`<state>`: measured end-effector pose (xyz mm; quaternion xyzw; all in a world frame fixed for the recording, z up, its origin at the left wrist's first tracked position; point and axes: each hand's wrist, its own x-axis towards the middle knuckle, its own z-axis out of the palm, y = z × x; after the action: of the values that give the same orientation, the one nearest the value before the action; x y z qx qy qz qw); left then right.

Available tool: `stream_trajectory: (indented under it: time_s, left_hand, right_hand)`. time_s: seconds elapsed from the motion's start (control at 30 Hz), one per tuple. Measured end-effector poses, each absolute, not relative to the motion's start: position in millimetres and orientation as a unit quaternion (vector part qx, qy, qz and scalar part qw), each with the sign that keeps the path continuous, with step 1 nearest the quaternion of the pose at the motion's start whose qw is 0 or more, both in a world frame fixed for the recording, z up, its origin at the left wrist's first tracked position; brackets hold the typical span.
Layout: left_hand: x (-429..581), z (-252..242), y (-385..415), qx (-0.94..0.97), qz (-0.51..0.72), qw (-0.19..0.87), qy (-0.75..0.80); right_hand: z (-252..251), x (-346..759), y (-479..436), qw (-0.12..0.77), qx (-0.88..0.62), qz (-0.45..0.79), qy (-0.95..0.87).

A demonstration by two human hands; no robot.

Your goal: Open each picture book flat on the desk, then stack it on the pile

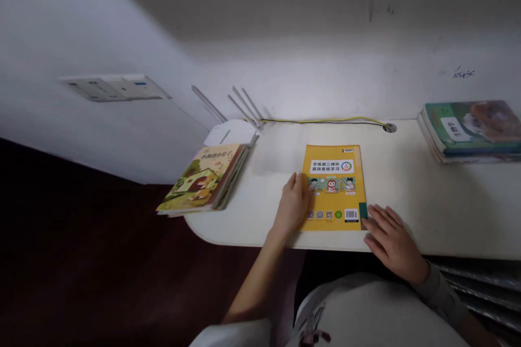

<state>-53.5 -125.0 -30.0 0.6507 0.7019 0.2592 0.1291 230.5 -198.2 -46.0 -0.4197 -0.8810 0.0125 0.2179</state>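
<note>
A yellow workbook [334, 195] lies on the white desk with its printed cover facing up, showing a barcode, small codes and cartoon pictures. My left hand [292, 203] is closed at the book's left edge, fingers together; its fingertips are partly hidden. Beside the lower right corner of the book rests my right hand [394, 244], palm down with its fingers stretched out and slightly apart. Those fingertips reach the book's right edge, and I cannot tell whether they press on it.
A stack of picture books [203, 179] overhangs the desk's left end, in front of a white router [232, 133] with several antennas. Yellow and black cables [325, 120] run to a cable hole [389, 128]. More books [468, 127] are piled at the right. A socket panel [116, 88] is on the wall.
</note>
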Motion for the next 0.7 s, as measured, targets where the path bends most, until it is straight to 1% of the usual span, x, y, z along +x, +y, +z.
stream_trajectory:
  time_s: [0.17,0.5,0.6,0.7]
  left_hand:
    - [-53.7,-39.6,-133.5,0.669,0.226,0.092,0.702]
    - [-49.0,-34.6,-141.1,0.657,0.249,0.115,0.702]
    - [-46.7,-25.1,-145.8,0.654,0.272,0.175,0.684]
    - [-44.3,-14.8,-151.4,0.653,0.321,0.288,0.623]
  right_hand:
    - [-46.4,233.0,-196.2,0.214,-0.405,0.013,-0.889]
    - [-47.7,234.3,-196.0,0.221,-0.400,0.021,-0.889]
    - [-47.5,234.9,-196.0,0.226,-0.398,0.028,-0.889]
    - [-47.4,235.5,-195.8,0.229,-0.395,0.024,-0.889]
